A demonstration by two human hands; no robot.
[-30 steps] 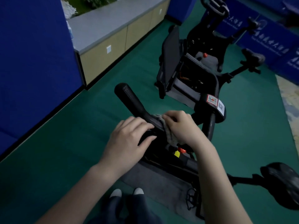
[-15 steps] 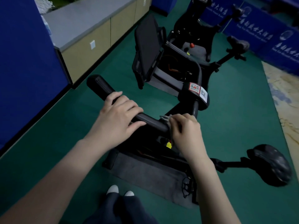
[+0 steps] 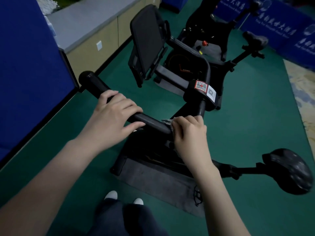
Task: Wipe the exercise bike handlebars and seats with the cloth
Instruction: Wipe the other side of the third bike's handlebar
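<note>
Mid-task: right hand (image 3: 188, 133) clenches grey cloth (image 3: 166, 123) around the handlebar (image 3: 151, 120) middle; left hand (image 3: 112, 114) grips the bar's left arm. Seat (image 3: 288, 170) at right looks untouched, still left.

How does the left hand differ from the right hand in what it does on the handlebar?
The left hand grips the bare handlebar with nothing in it; the right hand holds the cloth against the bar. The left hand sits nearer the bar's round end, the right hand nearer the centre stem. Both rest on the same handlebar.
</note>
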